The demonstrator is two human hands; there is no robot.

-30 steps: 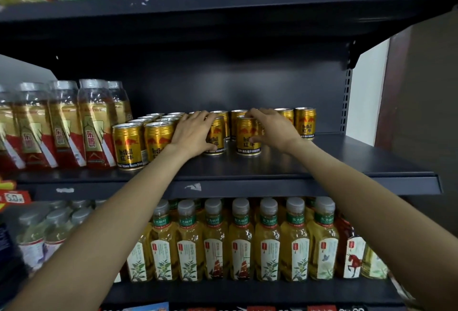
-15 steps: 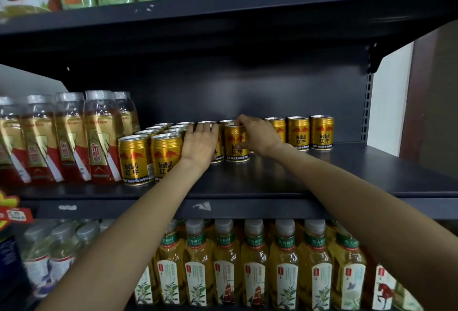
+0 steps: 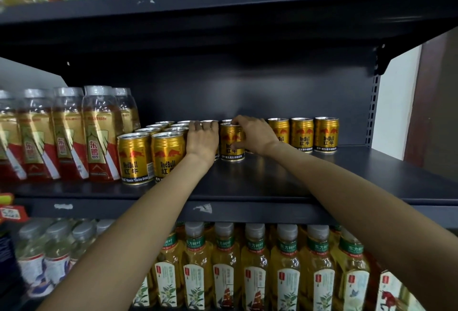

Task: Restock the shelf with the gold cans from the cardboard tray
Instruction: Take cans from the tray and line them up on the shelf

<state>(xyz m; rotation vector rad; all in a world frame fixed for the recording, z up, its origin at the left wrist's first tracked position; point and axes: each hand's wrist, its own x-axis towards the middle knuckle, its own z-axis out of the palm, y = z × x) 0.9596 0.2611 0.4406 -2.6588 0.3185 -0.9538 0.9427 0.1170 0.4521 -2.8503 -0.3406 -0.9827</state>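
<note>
Several gold cans stand on the dark middle shelf [image 3: 285,187]. Two front cans [image 3: 151,157] stand at the left of the group, with rows behind them. My left hand [image 3: 202,141] is wrapped around a gold can that it mostly hides. My right hand [image 3: 255,135] grips another gold can [image 3: 231,142] from the right side and top. Three more gold cans [image 3: 302,135] stand in a row at the back right. The cardboard tray is not in view.
Tall gold-and-red bottles [image 3: 74,135] fill the shelf's left part. Yellow tea bottles [image 3: 255,268] line the shelf below, with clear bottles [image 3: 49,256] at lower left. The upper shelf [image 3: 223,6] overhangs closely. The shelf surface at the right front is bare.
Both hands have pushed their cans deeper toward the back of the shelf. The camera has moved closer and tilted up slightly.
</note>
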